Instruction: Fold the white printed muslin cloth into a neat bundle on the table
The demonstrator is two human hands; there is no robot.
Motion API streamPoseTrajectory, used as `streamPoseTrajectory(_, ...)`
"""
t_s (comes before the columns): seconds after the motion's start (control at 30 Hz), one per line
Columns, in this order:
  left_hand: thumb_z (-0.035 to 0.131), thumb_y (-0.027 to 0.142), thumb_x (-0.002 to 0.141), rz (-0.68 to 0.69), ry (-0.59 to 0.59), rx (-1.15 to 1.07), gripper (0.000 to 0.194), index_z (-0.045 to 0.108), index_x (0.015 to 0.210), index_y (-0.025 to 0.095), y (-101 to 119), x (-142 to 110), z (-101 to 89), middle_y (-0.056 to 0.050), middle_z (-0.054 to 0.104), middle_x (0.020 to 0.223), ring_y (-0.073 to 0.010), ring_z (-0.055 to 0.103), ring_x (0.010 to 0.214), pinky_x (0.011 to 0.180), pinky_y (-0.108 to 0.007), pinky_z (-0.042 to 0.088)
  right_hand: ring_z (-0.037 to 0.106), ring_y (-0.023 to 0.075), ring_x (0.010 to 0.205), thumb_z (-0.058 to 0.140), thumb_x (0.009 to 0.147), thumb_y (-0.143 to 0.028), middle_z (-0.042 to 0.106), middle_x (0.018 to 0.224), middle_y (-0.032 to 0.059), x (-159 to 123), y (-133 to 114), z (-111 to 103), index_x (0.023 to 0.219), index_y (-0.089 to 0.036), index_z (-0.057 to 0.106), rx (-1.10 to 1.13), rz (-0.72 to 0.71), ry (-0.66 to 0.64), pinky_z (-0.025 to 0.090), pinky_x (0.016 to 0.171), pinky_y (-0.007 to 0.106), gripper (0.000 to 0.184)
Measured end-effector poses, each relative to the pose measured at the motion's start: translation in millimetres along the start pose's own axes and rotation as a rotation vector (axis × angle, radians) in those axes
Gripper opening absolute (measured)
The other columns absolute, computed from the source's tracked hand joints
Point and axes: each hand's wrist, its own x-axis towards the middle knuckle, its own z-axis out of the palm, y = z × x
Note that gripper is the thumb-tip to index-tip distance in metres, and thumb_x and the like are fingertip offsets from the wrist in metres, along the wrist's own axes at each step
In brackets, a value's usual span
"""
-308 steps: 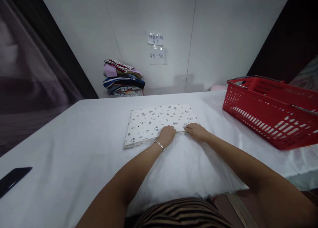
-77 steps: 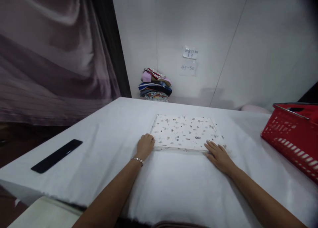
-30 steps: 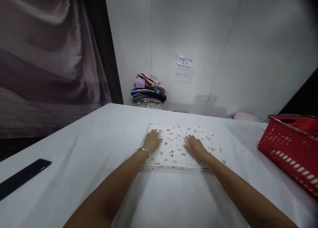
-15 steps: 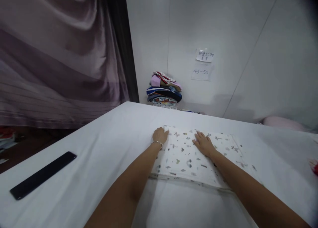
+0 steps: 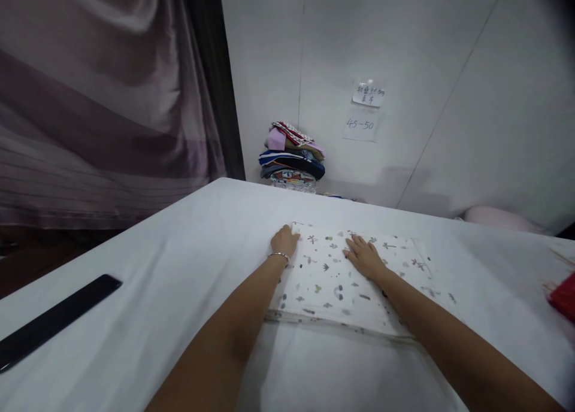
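A folded white cloth (image 5: 332,280) printed with small palms, rainbows and leaf shapes lies flat on the white-covered table (image 5: 197,256). At its far left corner is my left hand (image 5: 284,241), a bracelet round the wrist, its fingers curled closed on the cloth's edge. My right hand (image 5: 365,257) rests palm down on top of the cloth near the far edge, fingers stretched out. The right forearm passes over the cloth's right part and hides some of it. Along the near side, the folded layers show as a thin edge.
A long black flat strip (image 5: 58,319) lies at the table's left. Folded fabrics (image 5: 291,157) are stacked beyond the far edge, by a wall with paper notes (image 5: 362,124). A red item (image 5: 563,298) sits at the right edge; a mauve curtain (image 5: 90,112) hangs at left.
The view has turned slightly right, so the scene sits a little further left and more of the red item shows. Both hands stay at the same places on the cloth.
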Motion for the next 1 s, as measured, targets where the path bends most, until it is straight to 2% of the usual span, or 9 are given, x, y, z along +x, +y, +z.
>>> streamPoseTrajectory(0.2, 0.041, 0.047, 0.088, 0.037, 0.026, 0.069, 0.038, 0.052, 0.103, 0.014, 5.8, -8.0, -4.2, -0.015, 0.065, 0.103, -0.0263, 0.059, 0.102, 0.079, -0.034, 0.043, 0.006, 0.0253, 0.141, 0.017, 0.091, -0.057, 0.012, 0.154, 0.0076, 8.3, -13.6, -6.1, 0.145, -0.02, 0.025, -0.003, -0.035, 0.0, 0.009, 0.11, 0.049, 0.066)
streamPoseTrajectory(0.4, 0.033, 0.037, 0.093, 0.127, 0.024, 0.207, 0.031, 0.05, 0.106, 0.014, 7.1, -6.8, -2.2, -0.014, 0.068, 0.093, -0.0258, 0.062, 0.095, 0.078, -0.035, 0.043, 0.005, 0.0249, 0.141, 0.016, 0.091, -0.058, 0.011, 0.154, 0.0092, 12.8, -24.6, -2.2, 0.145, -0.019, 0.024, -0.003, -0.039, -0.028, 0.009, 0.11, 0.05, 0.067)
streamPoseTrajectory(0.57, 0.027, 0.038, 0.093, 0.057, -0.028, 0.159, 0.034, 0.048, 0.107, 0.015, 1.9, 3.7, 0.9, -0.015, 0.068, 0.095, -0.0269, 0.064, 0.093, 0.073, -0.035, 0.044, 0.003, 0.0227, 0.141, 0.016, 0.091, -0.059, 0.008, 0.154, 0.0067, 11.6, -25.4, -5.7, 0.145, -0.023, 0.021, 0.02, -0.028, -0.054, 0.007, 0.11, 0.048, 0.066)
streamPoseTrajectory(0.7, 0.027, 0.041, 0.093, 0.082, -0.039, 0.181, 0.035, 0.048, 0.106, 0.015, 1.0, 4.6, -1.1, -0.016, 0.068, 0.097, -0.0277, 0.063, 0.095, 0.075, -0.036, 0.044, 0.001, 0.0223, 0.141, 0.014, 0.09, -0.061, 0.007, 0.155, 0.0061, 7.8, -24.2, -16.9, 0.146, -0.023, 0.018, 0.067, -0.055, -0.096, 0.006, 0.11, 0.048, 0.068)
streamPoseTrajectory(0.77, 0.026, 0.042, 0.092, 0.097, -0.033, 0.194, 0.037, 0.049, 0.106, 0.015, 1.3, 3.2, -3.1, -0.016, 0.068, 0.097, -0.028, 0.063, 0.095, 0.074, -0.036, 0.044, 0.001, 0.0225, 0.141, 0.013, 0.089, -0.063, 0.006, 0.155, 0.0061, 3.2, -14.0, -24.0, 0.147, -0.022, 0.016, 0.079, -0.048, -0.083, 0.005, 0.11, 0.048, 0.071)
streamPoseTrajectory(0.83, 0.026, 0.043, 0.092, 0.103, -0.031, 0.205, 0.038, 0.049, 0.106, 0.015, 1.5, 2.4, -4.5, -0.016, 0.068, 0.098, -0.0279, 0.064, 0.094, 0.074, -0.036, 0.044, 0.001, 0.0229, 0.141, 0.013, 0.089, -0.063, 0.006, 0.154, 0.0071, -3.7, 6.4, -29.8, 0.147, -0.02, 0.017, 0.054, 0.011, -0.046, 0.003, 0.111, 0.048, 0.072)
streamPoseTrajectory(1.0, 0.024, 0.043, 0.092, 0.125, -0.041, 0.216, 0.04, 0.05, 0.107, 0.015, -0.5, 5.5, -3.3, -0.016, 0.068, 0.098, -0.0281, 0.063, 0.093, 0.075, -0.037, 0.044, 0.006, 0.0248, 0.14, 0.018, 0.091, -0.058, 0.014, 0.153, 0.0098, -26.5, 79.7, -28.6, 0.144, -0.017, 0.024, -0.075, 0.272, 0.026, 0.005, 0.11, 0.048, 0.068)
